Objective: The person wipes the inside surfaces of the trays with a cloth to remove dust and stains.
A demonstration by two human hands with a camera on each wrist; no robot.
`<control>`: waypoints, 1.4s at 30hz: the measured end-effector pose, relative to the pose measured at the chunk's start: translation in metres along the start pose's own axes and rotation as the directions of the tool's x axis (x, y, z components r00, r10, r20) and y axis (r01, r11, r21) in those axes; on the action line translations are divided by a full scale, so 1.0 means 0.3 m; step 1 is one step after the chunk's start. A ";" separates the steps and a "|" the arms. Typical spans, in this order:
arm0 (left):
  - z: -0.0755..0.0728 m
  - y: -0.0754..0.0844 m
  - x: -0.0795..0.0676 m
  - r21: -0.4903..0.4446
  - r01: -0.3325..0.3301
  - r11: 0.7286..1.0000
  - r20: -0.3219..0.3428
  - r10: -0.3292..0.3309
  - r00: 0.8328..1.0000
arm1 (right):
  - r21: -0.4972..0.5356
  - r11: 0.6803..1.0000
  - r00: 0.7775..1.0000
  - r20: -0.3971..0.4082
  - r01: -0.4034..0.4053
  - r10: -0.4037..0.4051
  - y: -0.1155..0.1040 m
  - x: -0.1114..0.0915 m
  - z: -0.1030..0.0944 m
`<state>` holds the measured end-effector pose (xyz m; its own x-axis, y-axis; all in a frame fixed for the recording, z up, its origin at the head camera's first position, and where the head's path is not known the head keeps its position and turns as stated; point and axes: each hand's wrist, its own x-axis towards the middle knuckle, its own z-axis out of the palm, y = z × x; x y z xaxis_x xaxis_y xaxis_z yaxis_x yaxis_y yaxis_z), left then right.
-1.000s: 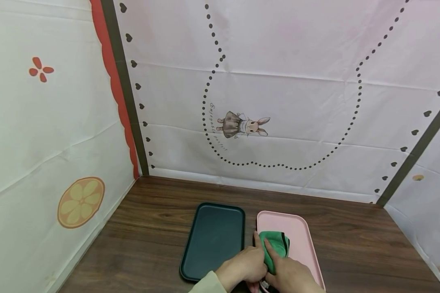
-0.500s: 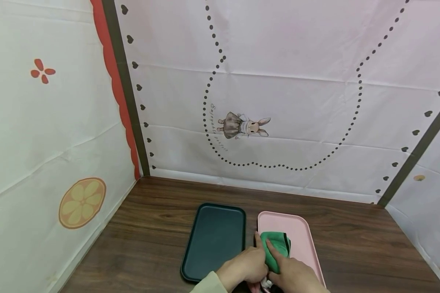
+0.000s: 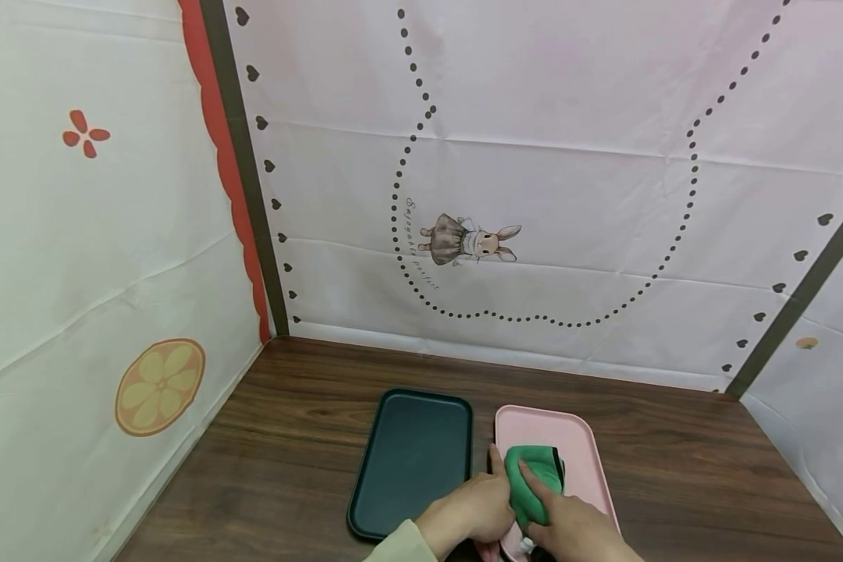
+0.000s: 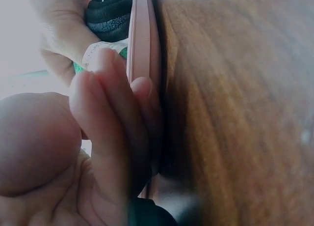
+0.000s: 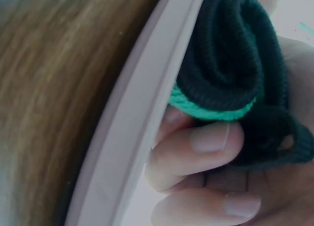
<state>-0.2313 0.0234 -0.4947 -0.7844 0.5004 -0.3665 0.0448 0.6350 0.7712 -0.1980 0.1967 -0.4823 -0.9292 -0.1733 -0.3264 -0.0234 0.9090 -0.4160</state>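
A folded green cloth (image 3: 534, 468) with black edging lies over the pink tray (image 3: 574, 445) in the head view. My right hand (image 3: 576, 527) grips it, index finger stretched along its top. In the right wrist view, fingertips curl against the dark rolled end of the cloth (image 5: 230, 49), beside the tray's rim. My left hand (image 3: 476, 503) is at the tray's left edge, index finger pointing forward along it. Its other fingers (image 4: 105, 103) look bent near the rim in the left wrist view; whether they hold the tray is hidden.
A dark green tray (image 3: 416, 460) lies to the left, close to my left hand. Both trays rest on a brown wooden table (image 3: 288, 460). Printed white cloth walls (image 3: 548, 195) rise behind and at both sides.
My right hand has shifted slightly right with the green cloth, so the cloth sits a little farther from my left index finger. My left hand has barely moved.
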 end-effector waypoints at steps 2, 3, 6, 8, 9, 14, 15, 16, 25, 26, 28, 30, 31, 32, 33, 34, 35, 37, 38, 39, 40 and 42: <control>0.000 0.000 0.002 -0.006 0.007 1.000 0.000 -0.007 1.000 | 0.014 1.000 1.000 0.011 0.002 -0.002 0.004 -0.001 -0.003; 0.000 0.000 0.003 -0.012 0.014 1.000 0.003 -0.014 1.000 | 0.021 1.000 1.000 0.017 0.002 -0.003 0.006 -0.004 -0.005; 0.000 0.001 0.006 -0.027 0.030 0.999 0.013 -0.030 0.999 | 0.040 0.999 1.000 0.008 -0.001 0.001 0.009 -0.012 -0.010; 0.001 0.001 0.007 -0.028 0.033 0.999 0.008 -0.033 0.999 | 0.034 0.999 1.000 -0.002 -0.009 0.009 0.009 -0.017 -0.013; 0.002 0.002 0.007 -0.025 0.031 0.999 0.005 -0.031 1.000 | 0.027 1.000 1.000 -0.010 -0.013 0.013 0.012 -0.018 -0.014; 0.004 0.003 0.003 -0.009 0.016 1.000 -0.009 -0.016 1.000 | -0.005 0.999 0.998 -0.043 -0.054 0.054 0.022 -0.017 -0.016; 0.004 0.003 0.002 -0.009 0.013 1.000 -0.009 -0.013 1.000 | -0.009 0.998 0.997 -0.048 -0.057 0.056 0.026 -0.018 -0.016; 0.003 0.003 0.001 -0.009 0.011 1.000 -0.008 -0.011 1.000 | -0.012 0.998 0.997 -0.051 -0.061 0.061 0.029 -0.020 -0.017; 0.000 0.008 -0.003 0.016 0.013 1.000 -0.009 -0.013 1.000 | 0.010 0.996 0.995 -0.039 -0.089 0.090 0.060 -0.038 -0.031; 0.000 0.008 -0.002 0.012 0.016 1.000 -0.006 -0.016 1.000 | 0.010 0.996 0.995 -0.038 -0.090 0.091 0.066 -0.040 -0.033; 0.001 0.007 0.001 0.007 0.019 1.000 -0.006 -0.019 1.000 | 0.017 0.995 0.995 -0.034 -0.096 0.097 0.074 -0.042 -0.037; 0.003 0.007 0.003 0.006 0.023 1.000 -0.007 -0.023 1.000 | 0.020 0.995 0.995 -0.035 -0.097 0.098 0.083 -0.044 -0.042; 0.004 0.007 0.004 0.007 0.023 1.000 -0.008 -0.023 1.000 | 0.025 0.995 0.994 -0.035 -0.100 0.100 0.087 -0.046 -0.045; 0.005 0.007 0.005 0.006 0.026 1.000 -0.010 -0.025 1.000 | 0.027 0.995 0.995 -0.036 -0.096 0.097 0.092 -0.047 -0.047; 0.006 0.007 0.006 0.007 0.028 1.000 -0.011 -0.028 1.000 | 0.026 0.995 0.995 -0.039 -0.092 0.093 0.097 -0.047 -0.049; 0.007 0.008 0.006 0.007 0.029 1.000 -0.013 -0.029 0.999 | 0.023 0.996 0.995 -0.042 -0.091 0.092 0.102 -0.048 -0.051; 0.008 0.008 0.007 0.004 0.031 1.000 -0.014 -0.031 0.999 | 0.020 0.996 0.995 -0.043 -0.089 0.090 0.108 -0.049 -0.053; 0.010 0.009 0.007 0.000 0.035 0.999 -0.017 -0.035 0.999 | 0.016 0.996 0.995 -0.039 -0.089 0.089 0.118 -0.050 -0.056; 0.010 0.009 0.006 -0.001 0.039 0.999 -0.020 -0.039 0.999 | 0.016 0.996 0.995 -0.034 -0.092 0.093 0.122 -0.050 -0.057; 0.010 0.010 0.006 -0.001 0.041 0.999 -0.022 -0.041 0.999 | 0.023 0.995 0.994 -0.029 -0.102 0.102 0.125 -0.050 -0.059; 0.010 0.010 0.006 0.000 0.044 0.999 -0.024 -0.044 0.999 | 0.024 0.994 0.994 -0.027 -0.107 0.107 0.128 -0.051 -0.061; 0.010 0.010 0.005 0.001 0.046 0.999 -0.026 -0.046 0.999 | 0.026 0.994 0.994 -0.022 -0.110 0.110 0.137 -0.053 -0.063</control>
<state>-0.2306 0.0279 -0.4945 -0.8014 0.4549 -0.3883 0.0091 0.6584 0.7527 -0.1911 0.2439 -0.4782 -0.9342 -0.0633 -0.3512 0.0886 0.9122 -0.4000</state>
